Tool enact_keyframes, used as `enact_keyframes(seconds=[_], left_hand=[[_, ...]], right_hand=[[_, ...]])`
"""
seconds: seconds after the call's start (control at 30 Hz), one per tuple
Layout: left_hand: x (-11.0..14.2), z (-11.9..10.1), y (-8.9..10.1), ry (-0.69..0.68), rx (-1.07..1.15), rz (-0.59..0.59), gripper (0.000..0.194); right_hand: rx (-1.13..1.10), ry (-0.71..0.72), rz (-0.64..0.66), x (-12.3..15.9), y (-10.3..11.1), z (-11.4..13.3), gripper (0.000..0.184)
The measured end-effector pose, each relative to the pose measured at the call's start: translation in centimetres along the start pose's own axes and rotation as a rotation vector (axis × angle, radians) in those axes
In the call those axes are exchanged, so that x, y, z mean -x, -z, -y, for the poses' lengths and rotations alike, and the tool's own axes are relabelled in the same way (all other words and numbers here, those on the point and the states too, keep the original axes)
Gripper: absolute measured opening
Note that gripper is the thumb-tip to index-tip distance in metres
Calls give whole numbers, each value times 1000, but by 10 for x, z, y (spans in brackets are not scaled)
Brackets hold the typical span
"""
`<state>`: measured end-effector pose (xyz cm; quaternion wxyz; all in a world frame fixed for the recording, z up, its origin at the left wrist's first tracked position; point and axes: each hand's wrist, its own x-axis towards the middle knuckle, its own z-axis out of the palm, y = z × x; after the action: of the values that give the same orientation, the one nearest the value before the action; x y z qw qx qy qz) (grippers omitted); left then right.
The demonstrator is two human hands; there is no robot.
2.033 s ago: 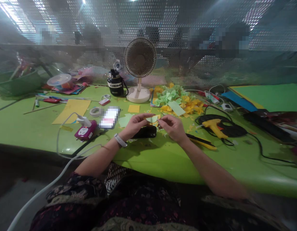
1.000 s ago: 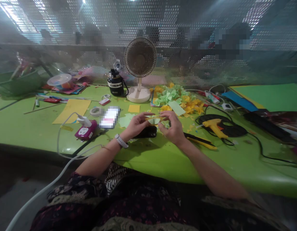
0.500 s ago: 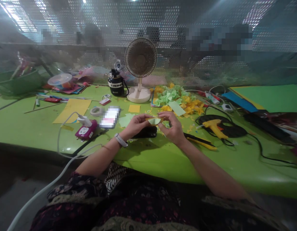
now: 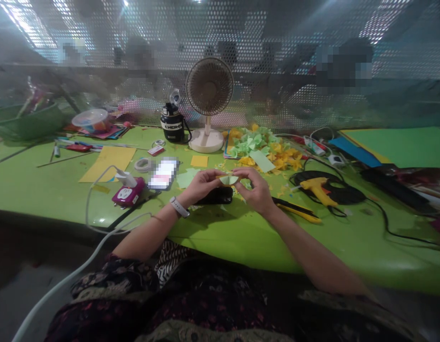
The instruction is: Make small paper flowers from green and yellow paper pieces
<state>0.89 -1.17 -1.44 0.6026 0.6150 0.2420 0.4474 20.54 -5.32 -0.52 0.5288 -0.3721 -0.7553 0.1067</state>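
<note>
My left hand (image 4: 201, 186) and my right hand (image 4: 255, 193) pinch a small folded piece of pale green paper (image 4: 229, 180) between their fingertips, with a thin yellow edge showing along its top. Just below my hands lies a black pouch (image 4: 216, 195). A pale green paper cutout (image 4: 185, 178) sits beyond my left fingers. A heap of green and yellow paper pieces (image 4: 262, 146) lies further ahead, beyond my right hand. A white watch band (image 4: 179, 207) circles my left wrist.
The green table (image 4: 59, 187) holds a yellow hot glue gun (image 4: 316, 189), a yellow-handled tool (image 4: 298, 210), a pink power socket (image 4: 127, 192), a blurred phone (image 4: 163, 174), a tape roll (image 4: 144, 165), a yellow sheet (image 4: 107, 164) and a desk fan (image 4: 209, 90). Perforated sheeting stands behind.
The green paper is now folded tighter into a crescent, where it first showed two open flaps. My hands have drawn closer together around it.
</note>
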Motion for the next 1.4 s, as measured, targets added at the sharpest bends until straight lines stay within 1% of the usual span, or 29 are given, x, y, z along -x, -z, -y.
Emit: enact_keyframes(seconds=[0.1, 0.2, 0.3, 0.5, 0.6, 0.77, 0.93, 1.07, 1.13, 1.27, 1.4], left_hand=[[0, 0, 1, 0, -17, -17, 31], [0, -1, 1, 1, -31, -21, 31], [0, -1, 2, 0, -44, -11, 32], [0, 1, 3, -11, -99, -2, 34], [1, 0, 3, -36, -130, -3, 34], [2, -2, 2, -59, -171, -5, 36], [3, -5, 1, -91, -202, 23, 34], [6, -6, -2, -108, -225, 18, 33], [6, -5, -4, -124, -229, 19, 32], [6, -6, -6, -142, -220, 40, 33], [8, -6, -9, -125, -215, 41, 33]], right_hand=[[-17, -23, 12, 0, 1, 0, 14], [-35, -12, -6, 0, 1, 0, 11], [-5, 45, -26, 0, 1, -1, 10], [206, 195, 11, 1, 3, -5, 16], [238, 264, -2, 2, 3, -4, 18], [301, 288, -22, 2, 2, -3, 17], [359, 382, -20, 1, 3, -4, 21], [326, 365, -3, 3, 3, -4, 25], [331, 363, -14, 4, 3, -3, 27], [363, 411, -2, 5, 2, -5, 34], [365, 371, 29, 7, 2, -6, 35]])
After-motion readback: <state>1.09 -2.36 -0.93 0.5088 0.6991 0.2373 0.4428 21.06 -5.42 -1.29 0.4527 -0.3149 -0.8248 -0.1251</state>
